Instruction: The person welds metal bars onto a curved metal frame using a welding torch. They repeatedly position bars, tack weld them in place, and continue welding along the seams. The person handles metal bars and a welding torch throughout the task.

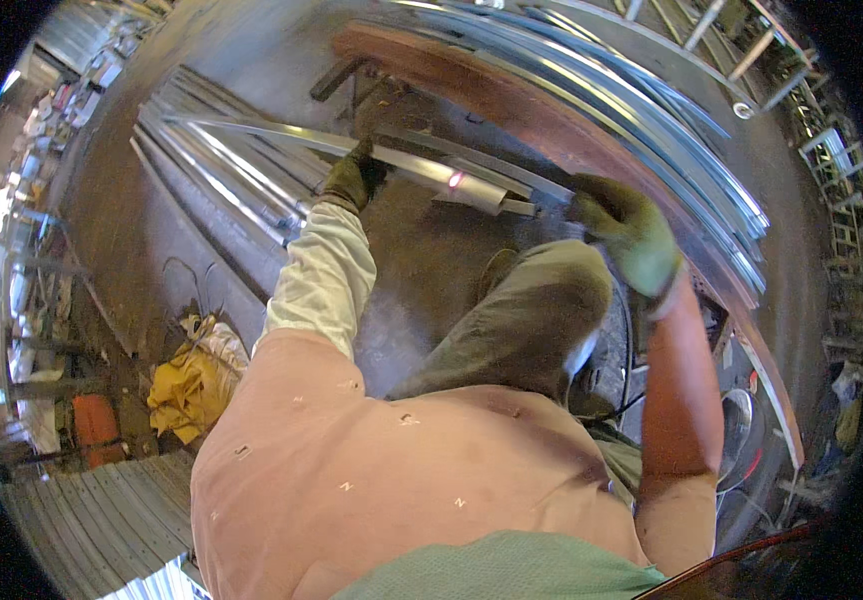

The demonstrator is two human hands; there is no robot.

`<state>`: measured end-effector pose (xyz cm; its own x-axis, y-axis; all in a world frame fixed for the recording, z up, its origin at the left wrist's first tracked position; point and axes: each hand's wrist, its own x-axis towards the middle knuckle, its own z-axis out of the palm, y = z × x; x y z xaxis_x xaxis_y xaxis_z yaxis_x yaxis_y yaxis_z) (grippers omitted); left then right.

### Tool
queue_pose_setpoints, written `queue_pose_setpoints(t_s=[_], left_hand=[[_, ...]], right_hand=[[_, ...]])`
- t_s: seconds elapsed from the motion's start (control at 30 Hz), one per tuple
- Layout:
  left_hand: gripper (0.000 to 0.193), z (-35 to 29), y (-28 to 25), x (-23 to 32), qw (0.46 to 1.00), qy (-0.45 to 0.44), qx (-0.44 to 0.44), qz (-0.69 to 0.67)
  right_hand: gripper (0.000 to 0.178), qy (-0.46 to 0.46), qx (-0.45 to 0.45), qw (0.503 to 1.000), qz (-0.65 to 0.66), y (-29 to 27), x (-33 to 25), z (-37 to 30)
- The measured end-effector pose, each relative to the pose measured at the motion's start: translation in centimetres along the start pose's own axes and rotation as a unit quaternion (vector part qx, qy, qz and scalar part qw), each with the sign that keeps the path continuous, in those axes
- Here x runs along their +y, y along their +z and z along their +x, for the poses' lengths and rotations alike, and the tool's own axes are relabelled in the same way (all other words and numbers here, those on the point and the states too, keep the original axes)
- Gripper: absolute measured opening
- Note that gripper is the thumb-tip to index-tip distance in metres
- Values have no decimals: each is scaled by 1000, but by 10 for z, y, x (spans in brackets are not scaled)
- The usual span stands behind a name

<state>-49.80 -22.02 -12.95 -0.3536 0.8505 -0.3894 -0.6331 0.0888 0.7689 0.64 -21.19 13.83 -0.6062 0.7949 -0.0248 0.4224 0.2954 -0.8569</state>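
My left hand (354,178), in a dark glove, is closed on a long, shiny metal profile (421,168). From the far left, the profile slants down toward the middle and ends near my right knee. A small pinkish bright spot shows on its surface close to that end. My right hand (636,235), in a green and dark glove, is just right of the profile's end, beside a rust-brown beam (541,125). Motion smears its fingers, so I cannot make out whether it holds anything.
Long grey metal bars (236,165) lie in a bundle on the floor at left. Several shiny strips (641,95) run along the rusty beam's far side. A yellow bag (191,385) lies at lower left, near an orange object (96,428). Racks (841,200) stand at far right.
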Motion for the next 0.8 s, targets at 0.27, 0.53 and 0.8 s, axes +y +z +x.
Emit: queue_pose_setpoints(t_s=[0.27,0.53,0.8], left_hand=[[47,-40,-193,-120,973,-117,196,27],[58,-38,-244,54,874,110,349,320],[64,-67,-168,371,782,334,328,412]], right_hand=[[42,207,145,962,102,-124,136,-164],[44,373,249,882,145,-159,225,-307],[48,382,177,888,184,-98,249,-309]])
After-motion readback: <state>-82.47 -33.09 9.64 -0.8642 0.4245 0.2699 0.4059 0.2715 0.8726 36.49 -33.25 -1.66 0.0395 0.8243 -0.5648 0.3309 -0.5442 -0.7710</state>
